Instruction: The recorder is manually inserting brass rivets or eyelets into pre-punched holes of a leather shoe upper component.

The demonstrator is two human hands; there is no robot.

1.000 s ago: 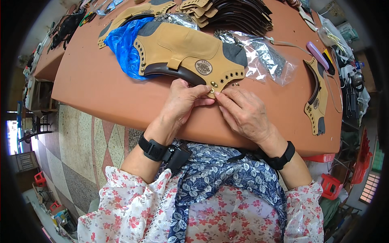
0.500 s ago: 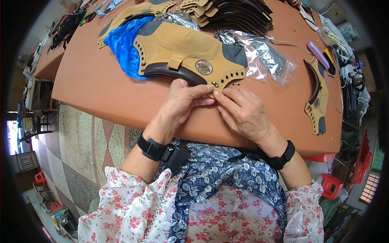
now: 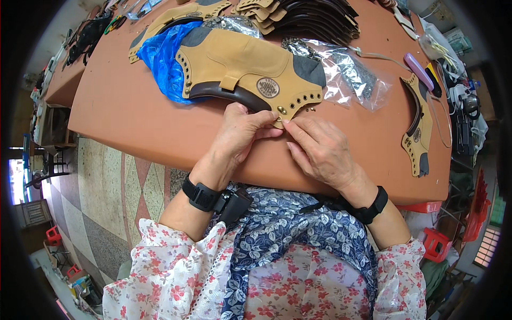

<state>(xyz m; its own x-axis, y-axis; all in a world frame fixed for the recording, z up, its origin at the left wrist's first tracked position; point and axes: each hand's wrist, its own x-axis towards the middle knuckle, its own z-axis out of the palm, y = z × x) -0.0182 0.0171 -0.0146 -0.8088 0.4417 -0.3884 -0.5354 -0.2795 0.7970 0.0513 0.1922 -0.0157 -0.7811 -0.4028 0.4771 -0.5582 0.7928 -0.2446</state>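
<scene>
A tan leather panel (image 3: 224, 56) with grey ends lies in front of me. It has rows of eyelets, a round stamped mark and a dark brown padded strip (image 3: 226, 93) along its near edge. My left hand (image 3: 237, 130) is closed on its near corner, thumb on top and fingers beneath. Right at that corner, the fingertips of my right hand (image 3: 322, 149) pinch the edge; the thumb sits lower. Beside the fingertips are brass studs (image 3: 281, 111) and a small pale ring (image 3: 279, 120). The underside of the corner is hidden.
A blue plastic bag (image 3: 170, 61) lies under the panel's left end. Clear bags (image 3: 354, 80) of small metal parts rest behind it. Dark and tan pieces (image 3: 314, 24) are stacked at the back. Another tan panel (image 3: 421, 128) lies at right, near a purple-handled tool (image 3: 418, 73).
My right fingertips have drawn back slightly to the right, and the small pale ring at the corner now shows. My left hand keeps its hold, and the panel has barely shifted.
</scene>
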